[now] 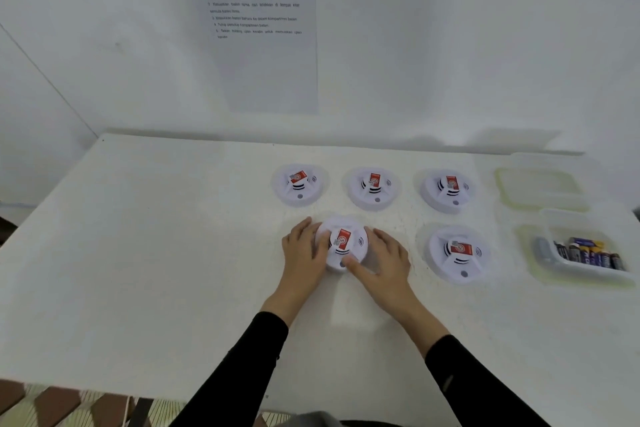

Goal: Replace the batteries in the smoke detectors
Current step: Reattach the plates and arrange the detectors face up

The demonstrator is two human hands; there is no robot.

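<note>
Left hand [304,250] and right hand [382,262] grasped a smoke detector [341,246] on the white surface [156,253]
Fingers [304,227] of both hands curled round its rim, the right thumb lying across its near edge. A second detector [457,253] sat to the right, near a clear tub [585,272] of batteries [588,253]; farther back stood a row of three detectors [374,188], below a printed sheet [259,45] on the wall
</note>
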